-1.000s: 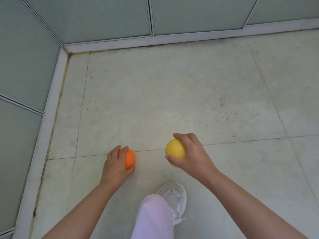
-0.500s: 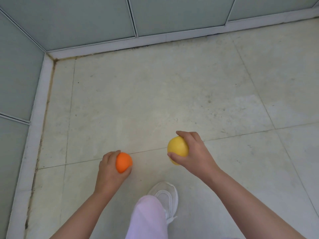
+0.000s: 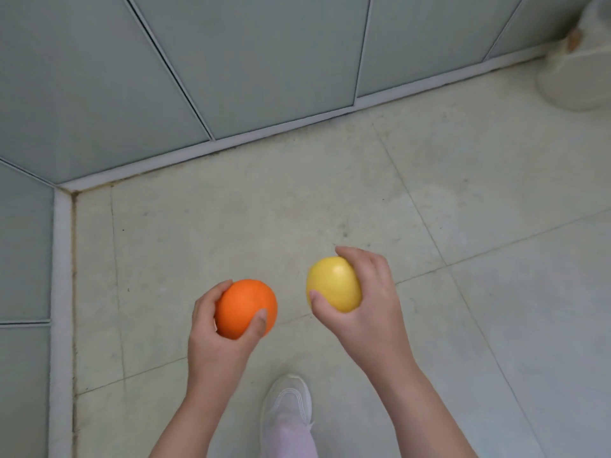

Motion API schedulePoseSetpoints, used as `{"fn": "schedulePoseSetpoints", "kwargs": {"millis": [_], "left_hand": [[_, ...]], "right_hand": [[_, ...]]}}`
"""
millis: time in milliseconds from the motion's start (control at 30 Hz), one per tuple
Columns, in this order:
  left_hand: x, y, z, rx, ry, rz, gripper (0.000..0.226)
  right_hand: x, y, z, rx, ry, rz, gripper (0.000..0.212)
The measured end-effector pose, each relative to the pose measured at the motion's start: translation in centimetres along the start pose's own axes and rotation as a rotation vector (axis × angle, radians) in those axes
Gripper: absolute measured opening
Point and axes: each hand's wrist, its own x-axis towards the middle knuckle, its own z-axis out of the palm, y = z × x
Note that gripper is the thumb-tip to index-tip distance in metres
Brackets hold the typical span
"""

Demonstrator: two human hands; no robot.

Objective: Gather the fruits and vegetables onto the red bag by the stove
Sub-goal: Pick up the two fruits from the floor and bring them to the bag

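My left hand is closed around an orange, held up above the tiled floor. My right hand grips a round yellow fruit at about the same height, a short gap to the right of the orange. Both fruits are clear of the floor and show between the fingers. The red bag and the stove are not in view.
Pale floor tiles run below me, bounded by grey-green cabinet panels and a white skirting at the left and back. A white object stands at the far right corner. My white shoe is at the bottom.
Both hands have risen from the floor with the fruits and sit nearer the camera. The view has swung right, bringing the back panels and the white object into sight.
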Motion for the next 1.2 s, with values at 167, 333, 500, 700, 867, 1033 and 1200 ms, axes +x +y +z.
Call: {"fn": "schedulePoseSetpoints", "kwargs": {"millis": [167,333,500,700,867,1033,1200], "left_hand": [[-2.2,8.0,-3.0,-0.224,-0.049,-0.126,0.056],[-5.2,15.8,-9.4,-0.261,-0.049,-0.137,0.059],[-8.2,24.0,-13.6,-0.395,0.018,-0.181,0.059],[-10.7,34.9,-16.4,-0.625,0.069,-0.21,0.061],[-11.6,43.6,-19.7,-0.654,0.019,-0.104,0.061],[-12.0,49.7,-23.6,-0.668,0.0,0.011,0.06],[-10.2,54.1,-27.6,-0.668,0.027,0.11,0.061]], "right_hand": [[0.7,-9.1,-4.3,0.044,-0.029,-0.053,0.057],[-0.8,-17.3,-9.5,0.112,-0.046,-0.075,0.055],[-2.5,-24.2,-14.5,0.149,-0.031,-0.029,0.054],[-5.2,-32.9,-20.3,0.199,0.042,-0.111,0.053],[-5.4,-40.0,-26.5,0.229,0.142,-0.18,0.055],[-5.1,-46.3,-30.8,0.291,0.157,-0.225,0.059],[-3.6,-52.2,-34.4,0.263,0.185,-0.297,0.061]]}}
